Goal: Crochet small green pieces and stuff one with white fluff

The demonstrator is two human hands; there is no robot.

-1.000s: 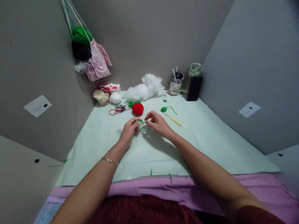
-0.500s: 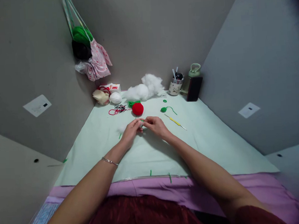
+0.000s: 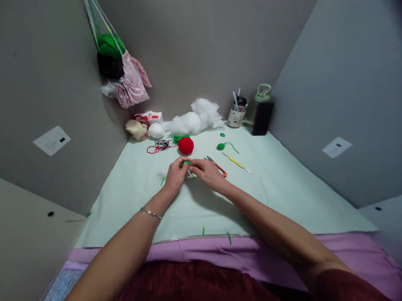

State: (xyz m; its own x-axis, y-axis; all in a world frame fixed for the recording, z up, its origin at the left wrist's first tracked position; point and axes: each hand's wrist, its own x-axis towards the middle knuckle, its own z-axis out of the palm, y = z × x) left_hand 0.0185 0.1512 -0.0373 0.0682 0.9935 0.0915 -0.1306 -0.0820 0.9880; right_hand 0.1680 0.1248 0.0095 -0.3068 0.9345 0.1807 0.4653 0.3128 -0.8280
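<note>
Right hand [image 3: 206,173] has closed in on the left hand [image 3: 176,174] since the earliest frame, where a gap shows between them; their fingertips now meet. A pair of metal-bladed scissors with orange handles [image 3: 219,166], not visible earlier, now shows just beyond and to the right of the right hand.

Position: small green yarn piece [image 3: 187,163] sits between the two sets of fingertips, mostly covered. A thin green strand [image 3: 194,175] shows just below the right fingertips.

Fingers: left thumb and fingers pinch the piece. Right thumb and fingertips bunch at its right edge; cannot tell whether they grip the piece, its strand or neither.

Handling (judged): very light, soft, easily squashed, not slippery or fragile; stitches may stretch if tugged. Best hold: left pinch near the rim, right fingertips on the edge or strand.

Surroundings: round bright-red ball [image 3: 186,145] just beyond the left fingertips; small green ball with a tail of yarn [image 3: 220,146] and yellow-handled metal hook [image 3: 235,161] beyond and right of the right fingers; wisp of white fibre [image 3: 162,175] left of the left hand.
</note>
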